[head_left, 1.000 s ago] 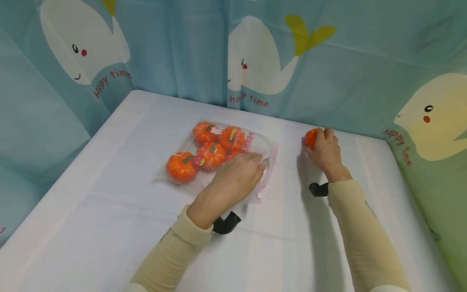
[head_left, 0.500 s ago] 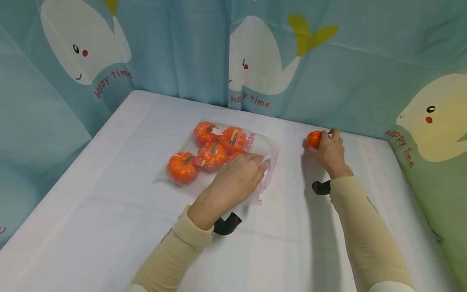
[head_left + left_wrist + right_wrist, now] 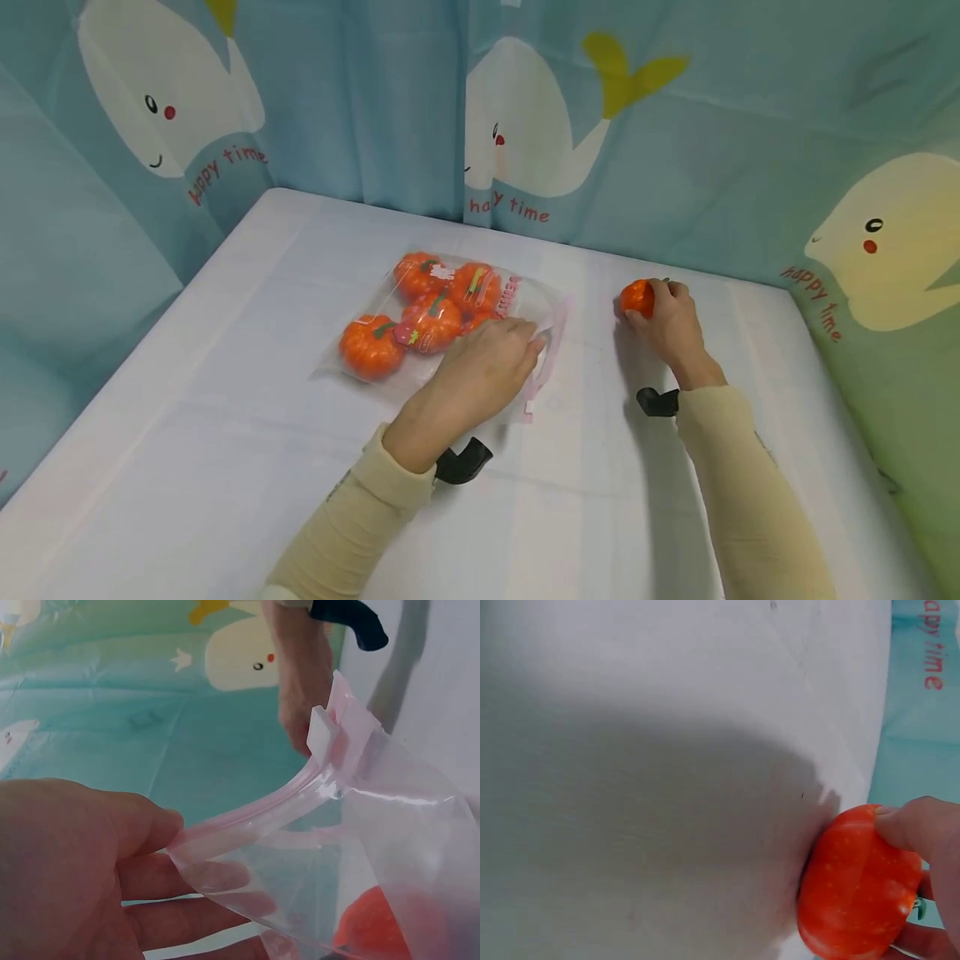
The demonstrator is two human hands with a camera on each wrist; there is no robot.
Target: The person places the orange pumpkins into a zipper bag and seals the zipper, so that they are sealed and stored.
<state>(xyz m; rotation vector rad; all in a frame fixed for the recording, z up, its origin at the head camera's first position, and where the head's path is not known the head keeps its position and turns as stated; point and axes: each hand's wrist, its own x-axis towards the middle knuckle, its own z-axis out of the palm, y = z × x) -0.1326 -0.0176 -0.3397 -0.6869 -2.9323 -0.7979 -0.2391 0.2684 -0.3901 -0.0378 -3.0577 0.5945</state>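
Compared with half a second ago, the right hand (image 3: 675,325) has drawn slightly back toward the person, bringing the loose orange pumpkin (image 3: 637,298) a little away from the far edge of the table, while the left hand (image 3: 480,362) and the clear zip bag (image 3: 542,293) keep their places. The right hand grasps the pumpkin, thumb on its near side and fingers round the stem side; the right wrist view shows its shadow meeting it, though whether it touches the table cannot be told. The left hand pinches the edge of the bag's mouth between thumb and fingers, next to the pink zip strip (image 3: 557,333) with its pale slider (image 3: 322,739). Inside the bag, five orange pumpkins (image 3: 372,347) show through printed film, one partly hidden behind the left hand. The bag lies on a white tabletop (image 3: 225,475) with rounded far corners and faint creases, across which the right arm casts a long shadow. Cream sleeves (image 3: 712,425) cover both forearms, and a black curved piece (image 3: 465,461) juts out at each wrist. Behind the table hangs a blue-green curtain (image 3: 405,100), turning greener at the right, printed with white whales (image 3: 525,117) and red "happy time" lettering (image 3: 813,304).
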